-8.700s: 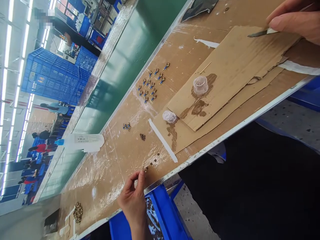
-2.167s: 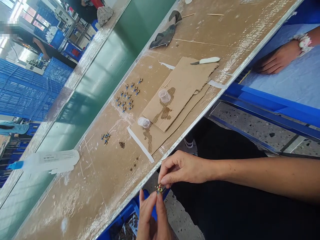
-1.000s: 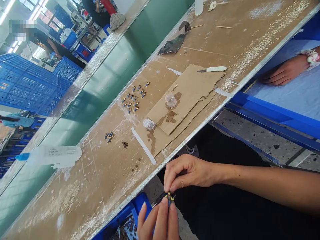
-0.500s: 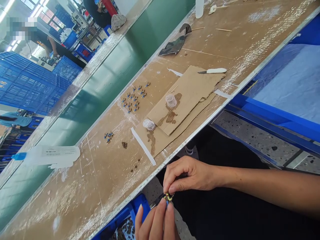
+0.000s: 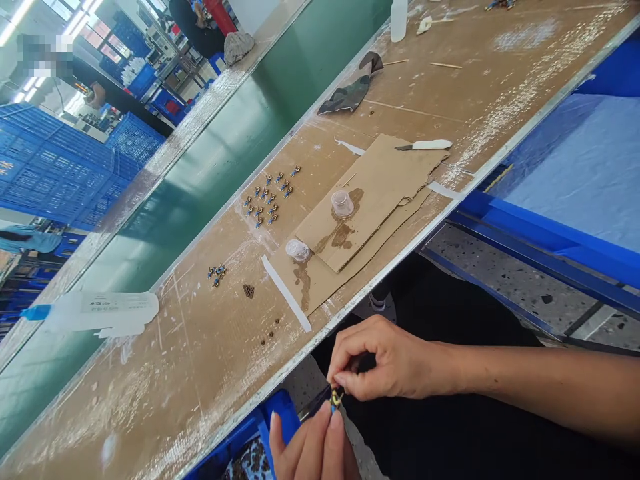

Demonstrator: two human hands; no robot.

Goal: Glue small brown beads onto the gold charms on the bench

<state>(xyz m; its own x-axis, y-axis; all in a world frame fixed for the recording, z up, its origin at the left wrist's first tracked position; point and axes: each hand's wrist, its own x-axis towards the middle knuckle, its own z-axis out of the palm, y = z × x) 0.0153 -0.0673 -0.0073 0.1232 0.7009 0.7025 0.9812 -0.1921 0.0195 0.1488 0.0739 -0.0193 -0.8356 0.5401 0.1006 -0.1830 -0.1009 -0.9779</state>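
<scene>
My left hand (image 5: 317, 443), low in the head view, pinches a small painted figurine (image 5: 335, 400) with a yellow top and blue lower part. Above it, the thumb and forefinger of my right hand (image 5: 377, 360) are closed at the figurine's top end. A dark bit shows at those fingertips, too small to make out. On the table, several similar figurines (image 5: 271, 199) lie spread out, and more sit in a small heap (image 5: 217, 274). Nearby are a pile of tiny brown pieces (image 5: 249, 291) and three loose brown pieces (image 5: 271, 335).
Cardboard sheets (image 5: 385, 173) carry an upturned plastic cup (image 5: 343, 203), a second cup (image 5: 298, 250) and a white-handled knife (image 5: 431, 145). A bottle (image 5: 105, 310) lies at left. A cloth (image 5: 347, 97) lies farther back. Blue bins (image 5: 260, 427) flank the table's near edge. People stand beyond.
My right hand has shifted slightly, its fingertips now a little higher against the figurine, exposing more of its yellow part. My left hand still holds the figurine, slightly lower.
</scene>
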